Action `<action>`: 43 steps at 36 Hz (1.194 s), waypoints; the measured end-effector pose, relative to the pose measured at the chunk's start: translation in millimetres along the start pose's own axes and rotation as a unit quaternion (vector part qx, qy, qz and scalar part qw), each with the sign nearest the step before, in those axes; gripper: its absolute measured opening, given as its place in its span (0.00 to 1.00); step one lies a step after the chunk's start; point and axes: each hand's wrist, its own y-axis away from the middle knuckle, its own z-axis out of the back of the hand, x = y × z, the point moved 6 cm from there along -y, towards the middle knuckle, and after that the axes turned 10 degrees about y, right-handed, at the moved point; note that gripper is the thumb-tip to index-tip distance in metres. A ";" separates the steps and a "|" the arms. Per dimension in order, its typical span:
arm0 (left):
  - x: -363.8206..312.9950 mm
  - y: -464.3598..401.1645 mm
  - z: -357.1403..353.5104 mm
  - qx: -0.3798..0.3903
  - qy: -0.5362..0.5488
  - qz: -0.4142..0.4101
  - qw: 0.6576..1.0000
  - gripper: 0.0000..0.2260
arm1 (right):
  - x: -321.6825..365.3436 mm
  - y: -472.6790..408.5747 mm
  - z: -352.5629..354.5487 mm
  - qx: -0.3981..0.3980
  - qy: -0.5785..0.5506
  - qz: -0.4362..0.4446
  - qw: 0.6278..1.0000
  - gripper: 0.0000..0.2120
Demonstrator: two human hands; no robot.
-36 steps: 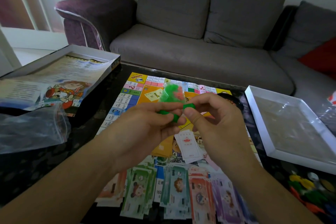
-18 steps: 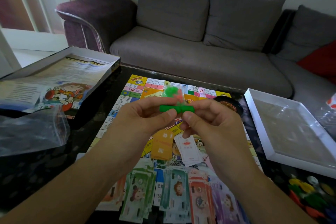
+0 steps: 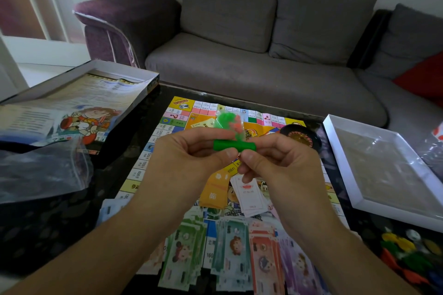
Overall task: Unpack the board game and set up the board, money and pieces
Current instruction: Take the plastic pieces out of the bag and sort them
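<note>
Thing in hand: a small clear plastic bag of green and orange game pieces (image 3: 227, 124), sealed along its lower edge by a green plastic clip bar (image 3: 234, 145).
Where it is: held in the air above the middle of the colourful paper game board (image 3: 182, 112), which lies flat on the dark worktop (image 3: 48, 227).
Long axis: the clip bar lies level, running left to right across the view; the bag stands up from it, away from the person.
Left hand (image 3: 191, 158): fingers curled, thumb and forefinger pinching the bar's left end.
Right hand (image 3: 275, 165): fingers curled, thumb and forefinger pinching the bar's right end.
Nearer hand: neither; both are on the bar, one at each end, thumbs almost touching beneath its middle.
Likely next move: sliding or pulling the bar off along its own axis, so the hands would part sideways; this is a judgement only.
Risk: the loose pieces may spill onto the board when the seal lets go.
Near edge: rows of paper play money (image 3: 230, 256) lie along the worktop's front edge.
Right edge: a white box tray (image 3: 354, 189).
</note>
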 end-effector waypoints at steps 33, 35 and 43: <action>14.5 -80.3 116.9 -0.108 -0.168 0.212 0.957 0.13 | -52.5 -59.4 -85.9 0.122 0.366 -0.003 0.923 0.09; 16.3 -83.3 120.8 -0.112 -0.182 0.199 0.956 0.13 | -58.2 -63.3 -100.5 0.143 0.402 0.014 0.904 0.09; 16.5 -88.7 122.2 -0.126 -0.167 0.179 0.961 0.11 | -70.5 -71.7 -139.4 0.161 0.486 0.049 0.858 0.07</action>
